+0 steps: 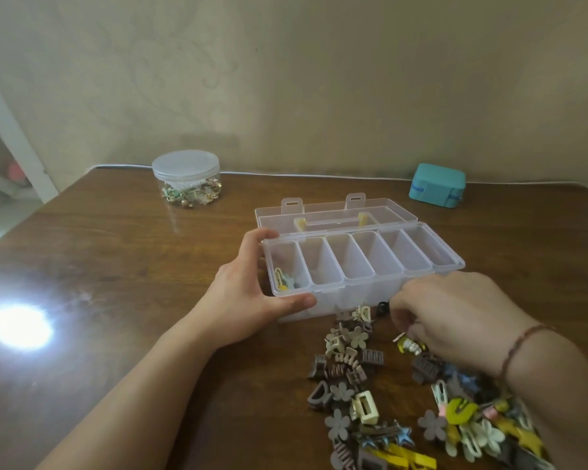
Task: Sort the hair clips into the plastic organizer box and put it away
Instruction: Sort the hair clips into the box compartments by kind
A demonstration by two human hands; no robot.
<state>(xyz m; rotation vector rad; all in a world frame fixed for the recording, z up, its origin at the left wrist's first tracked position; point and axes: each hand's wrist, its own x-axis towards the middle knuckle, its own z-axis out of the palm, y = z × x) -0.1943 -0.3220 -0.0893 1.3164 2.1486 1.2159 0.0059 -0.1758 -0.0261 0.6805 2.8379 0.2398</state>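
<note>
Across the middle of the frame, the clear plastic organizer box (360,262) sits on the brown wooden table (123,252) with its lid thrown back toward the wall, so all six compartments face up for filling; the left hand (248,286) wraps the box's left end, thumb along the near wall and fingers (262,236) over the far rim, apparently to steady it while clips drop in; only the leftmost compartment holds anything, a few small clips (284,281), so the sorting looks barely begun; at lower right the right hand (455,317) hovers palm-down over the loose pile of hair clips (387,395), fingers curled narrowly near a small yellow-and-white clip (408,346), though whether it is actually pinched I cannot tell; the pile lies just in front of the box, keeping each transfer short; toward the upper left a lidded clear jar (186,178) of trinkets and at the upper right a teal case (437,186) stand well apart near the wall.
</note>
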